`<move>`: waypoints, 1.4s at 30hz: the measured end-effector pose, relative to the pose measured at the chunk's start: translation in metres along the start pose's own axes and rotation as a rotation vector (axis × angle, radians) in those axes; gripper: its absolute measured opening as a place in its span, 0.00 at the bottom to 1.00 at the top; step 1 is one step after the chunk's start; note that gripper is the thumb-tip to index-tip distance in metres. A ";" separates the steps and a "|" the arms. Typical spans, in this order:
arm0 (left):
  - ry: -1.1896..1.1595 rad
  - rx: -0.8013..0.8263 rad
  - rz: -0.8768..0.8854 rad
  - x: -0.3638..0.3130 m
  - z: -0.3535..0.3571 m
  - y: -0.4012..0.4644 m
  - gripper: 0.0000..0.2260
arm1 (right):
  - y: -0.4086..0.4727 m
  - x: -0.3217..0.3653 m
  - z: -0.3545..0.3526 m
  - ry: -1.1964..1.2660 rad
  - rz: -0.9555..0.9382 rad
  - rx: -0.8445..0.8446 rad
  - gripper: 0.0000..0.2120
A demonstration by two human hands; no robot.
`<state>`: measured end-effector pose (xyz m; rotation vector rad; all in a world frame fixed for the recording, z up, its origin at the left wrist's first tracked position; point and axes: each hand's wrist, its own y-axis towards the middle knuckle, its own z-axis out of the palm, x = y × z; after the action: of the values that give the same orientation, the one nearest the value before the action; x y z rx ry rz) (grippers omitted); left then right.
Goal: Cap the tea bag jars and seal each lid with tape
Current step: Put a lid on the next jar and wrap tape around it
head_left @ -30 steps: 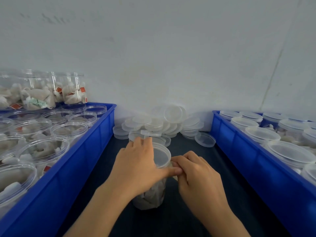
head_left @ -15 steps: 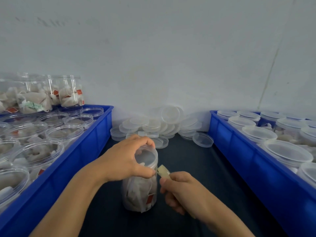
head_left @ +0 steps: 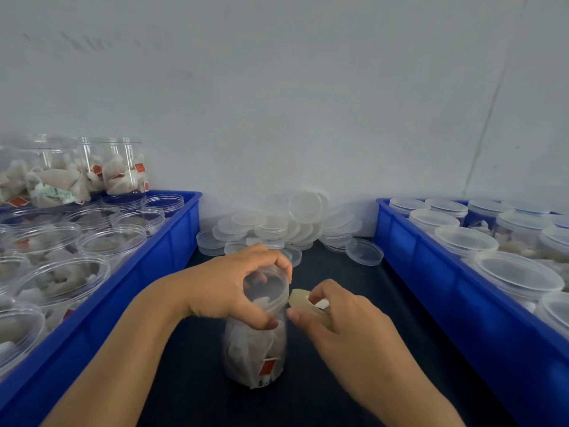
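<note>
Dark worktop (head_left: 354,303) runs between two blue bins up to a pale grey wall (head_left: 308,103). At its centre stands a clear jar (head_left: 255,352) of tea bags, upright, with a translucent lid (head_left: 266,288) seated on its mouth. The left hand (head_left: 228,285) grips the lid rim from above, fingers curled over the far edge and thumb pressed on the near side. The right hand (head_left: 341,322), just beside the jar, pinches a yellowish tape roll (head_left: 304,303) between thumb and fingers. Loose lids (head_left: 289,226) are heaped against the wall behind the jar. The left bin (head_left: 147,272) holds uncapped jars of tea bags; the right bin (head_left: 446,288) holds capped jars.
</note>
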<state>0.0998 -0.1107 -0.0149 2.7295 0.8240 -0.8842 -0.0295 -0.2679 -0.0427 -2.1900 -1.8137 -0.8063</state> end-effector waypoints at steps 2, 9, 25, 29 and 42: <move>0.035 0.013 -0.002 -0.005 0.001 0.003 0.24 | 0.001 -0.003 -0.001 -0.019 -0.001 0.005 0.18; 0.075 -0.011 -0.020 -0.007 0.005 0.004 0.24 | -0.001 -0.011 -0.009 -0.044 -0.106 -0.028 0.13; 0.217 -0.323 -0.003 -0.010 0.030 0.000 0.24 | 0.006 -0.010 0.016 -0.386 -0.079 -0.196 0.17; 0.244 -0.392 0.007 -0.011 0.035 0.000 0.21 | 0.004 0.002 0.018 -0.297 0.059 -0.223 0.10; 0.299 -0.473 -0.045 -0.017 0.042 0.003 0.32 | 0.024 0.000 0.023 -0.154 0.059 -0.263 0.02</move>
<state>0.0691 -0.1333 -0.0397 2.4485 0.9983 -0.2377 -0.0004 -0.2625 -0.0574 -2.5203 -1.7890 -0.9339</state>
